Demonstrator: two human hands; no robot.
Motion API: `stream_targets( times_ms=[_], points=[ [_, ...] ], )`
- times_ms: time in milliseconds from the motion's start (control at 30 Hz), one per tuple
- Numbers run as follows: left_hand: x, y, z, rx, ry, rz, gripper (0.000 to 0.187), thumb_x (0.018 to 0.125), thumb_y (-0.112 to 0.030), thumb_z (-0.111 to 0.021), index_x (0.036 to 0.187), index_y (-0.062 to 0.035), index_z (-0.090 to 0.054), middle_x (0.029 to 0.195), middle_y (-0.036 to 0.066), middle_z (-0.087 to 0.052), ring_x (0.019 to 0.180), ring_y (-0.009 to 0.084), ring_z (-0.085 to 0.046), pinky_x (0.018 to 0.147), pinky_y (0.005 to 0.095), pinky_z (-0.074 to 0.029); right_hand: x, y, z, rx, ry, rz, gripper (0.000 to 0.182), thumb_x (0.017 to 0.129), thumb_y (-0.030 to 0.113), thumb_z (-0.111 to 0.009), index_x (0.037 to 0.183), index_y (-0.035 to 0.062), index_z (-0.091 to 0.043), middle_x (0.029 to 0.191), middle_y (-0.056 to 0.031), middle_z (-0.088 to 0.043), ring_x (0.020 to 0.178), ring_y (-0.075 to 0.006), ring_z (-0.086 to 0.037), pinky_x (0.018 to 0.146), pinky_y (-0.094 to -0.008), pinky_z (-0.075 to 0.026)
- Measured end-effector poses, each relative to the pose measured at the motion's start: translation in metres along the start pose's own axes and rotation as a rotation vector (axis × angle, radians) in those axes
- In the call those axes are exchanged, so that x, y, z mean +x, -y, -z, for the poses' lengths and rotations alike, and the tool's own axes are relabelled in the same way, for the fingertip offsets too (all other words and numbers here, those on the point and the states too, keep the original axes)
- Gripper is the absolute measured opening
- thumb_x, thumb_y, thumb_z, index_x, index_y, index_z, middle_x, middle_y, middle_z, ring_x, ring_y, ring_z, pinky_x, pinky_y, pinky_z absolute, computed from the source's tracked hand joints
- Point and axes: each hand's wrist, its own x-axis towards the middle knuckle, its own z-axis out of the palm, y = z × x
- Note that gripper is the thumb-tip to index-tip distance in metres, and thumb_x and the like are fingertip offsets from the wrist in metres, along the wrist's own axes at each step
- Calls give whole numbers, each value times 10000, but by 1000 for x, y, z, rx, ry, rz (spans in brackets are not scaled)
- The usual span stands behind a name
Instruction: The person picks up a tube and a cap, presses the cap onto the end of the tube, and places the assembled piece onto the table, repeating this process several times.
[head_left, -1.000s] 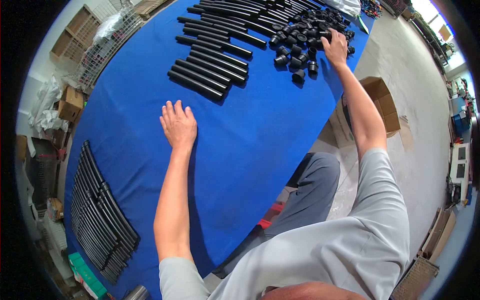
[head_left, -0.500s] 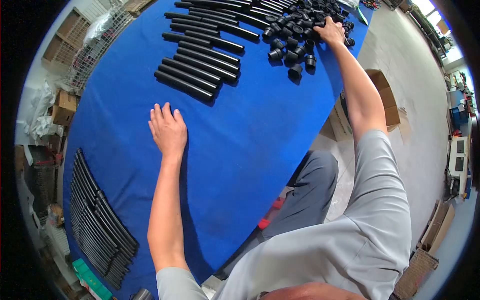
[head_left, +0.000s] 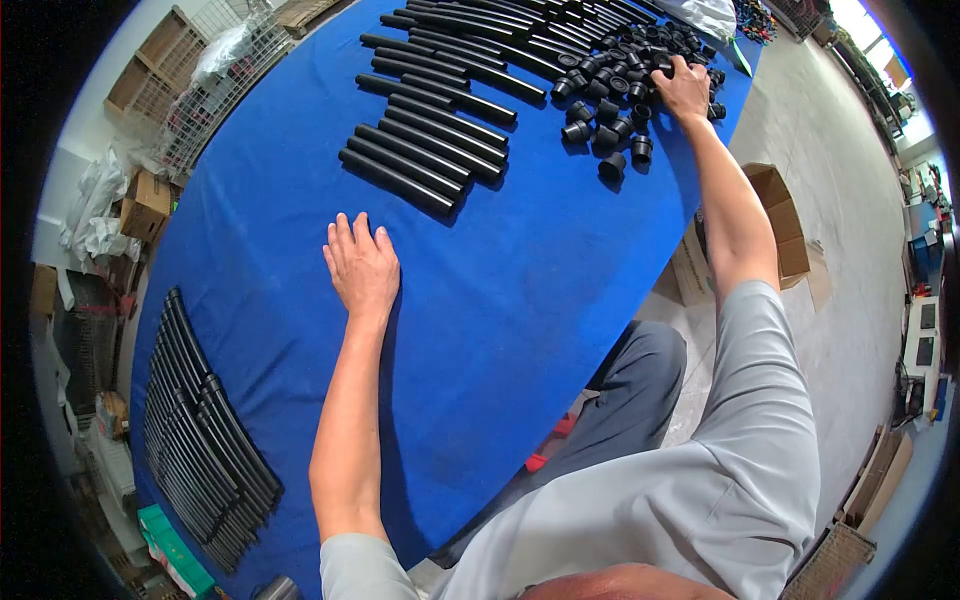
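My left hand (head_left: 363, 268) lies flat on the blue cloth (head_left: 480, 300), fingers stretched out and nothing under them that I can see. Just beyond its fingertips is a row of short black tubes (head_left: 410, 165). At the far right of the table my right hand (head_left: 685, 92) reaches into a heap of black plastic fittings (head_left: 608, 112), short and cap-like with a rim. Its fingers curl down around a fitting among the others, and the fingertips are partly hidden by the heap.
Longer thin black rods (head_left: 205, 430) lie bundled at the left, near a green box (head_left: 172, 550). More black tubes (head_left: 480, 40) and a clear plastic bag (head_left: 705, 15) lie at the far end. An open cardboard box (head_left: 775, 220) stands on the floor at the right.
The whole view has shifted, so the table appears further right and slightly lower. Both hands keep nearly the same places on the table, the right one still in the heap of fittings.
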Motion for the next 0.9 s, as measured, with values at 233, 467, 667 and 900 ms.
stream_targets(
  times_ms=[233, 467, 667, 900],
  points=[
    [1, 1, -2, -1, -2, -5, 449, 1014, -324, -511, 1365, -49, -566, 1503, 242, -473, 1434, 412, -394, 1178, 560, -308, -60, -8, 53, 278, -21, 177, 445, 819, 357, -724, 1196, 123, -702, 1171, -256, -625, 1127, -420, -594, 997, -473, -479],
    [1, 1, -3, 24, 3, -5, 459, 1016, -335, -502, 1374, -55, -565, 1504, 232, -479, 1431, 406, -401, 1175, 558, -313, -123, -17, 66, 341, 148, 322, 486, 852, 321, -686, 1281, 94, -651, 1340, -254, -567, 1248, -417, -548, 1070, -463, -445],
    [2, 1, -4, 24, -3, 4, 462, 1019, -343, -495, 1375, -58, -572, 1513, 225, -473, 1429, 403, -404, 1182, 548, -307, -117, -3, 71, 457, 202, 295, 454, 871, 267, -631, 1268, 48, -643, 1406, -214, -558, 1279, -396, -544, 1092, -449, -433],
    [1, 1, -4, 19, -10, 9, 462, 1016, -354, -506, 1363, -58, -581, 1497, 222, -496, 1420, 402, -417, 1167, 545, -322, -108, -8, 60, 390, 155, 336, 367, 842, 177, -664, 1175, 30, -710, 1347, -189, -613, 1262, -359, -565, 1096, -425, -433]
  ],
)
